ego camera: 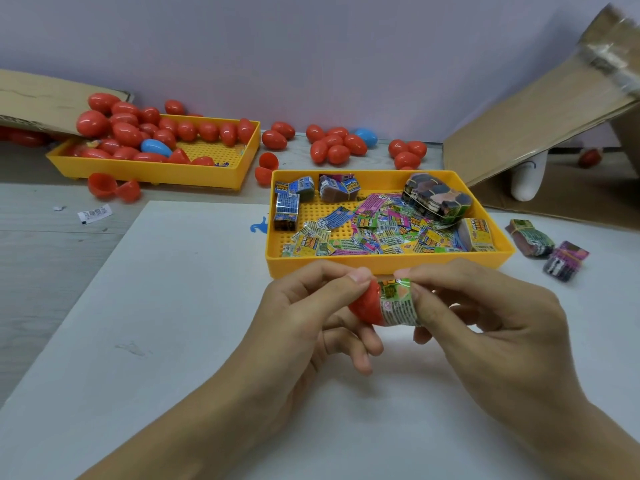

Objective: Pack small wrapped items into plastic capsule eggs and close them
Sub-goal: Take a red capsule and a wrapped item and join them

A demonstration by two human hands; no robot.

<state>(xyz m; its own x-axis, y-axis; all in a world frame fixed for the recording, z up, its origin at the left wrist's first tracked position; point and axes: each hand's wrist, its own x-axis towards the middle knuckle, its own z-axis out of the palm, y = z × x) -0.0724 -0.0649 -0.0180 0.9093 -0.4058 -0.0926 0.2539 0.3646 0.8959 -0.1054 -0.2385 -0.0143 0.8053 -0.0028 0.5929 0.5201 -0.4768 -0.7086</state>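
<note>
**Wrapped packet going into a red egg half, above the white board**

Nearest the camera, the left hand (311, 306) is pinching a glossy red egg half (365, 306) between thumb and forefinger, its other fingers curling loosely beneath. The right hand (485, 313) is gripping a crinkly, clear-wrapped packet (398, 303) printed in green and pink, fingertips clamped on its top and right end. The packet is lying with its long axis running left to right, its left end sitting in the mouth of the egg half, whose rounded tip is pointing left and slightly down. Both are hanging just above a smooth white board (156, 323), right in front of the near tray.

Just behind the hands, a yellow plastic tray (381, 266) with a perforated floor is holding a loose heap of flat, shiny packets (388, 233), small blue boxes (287, 206) and a rubber-banded bundle (436, 199). Two more banded bundles (547, 247) are lying on the board to its right.

Farther left, a second yellow tray (156, 174) is holding smooth red eggs and a blue egg (156, 147), with an open red shell (112, 187) lying before it. More red eggs (334, 143) are sitting loose by the pale wall. Corrugated cardboard flaps (536, 123) are leaning in from the right and from the left.
</note>
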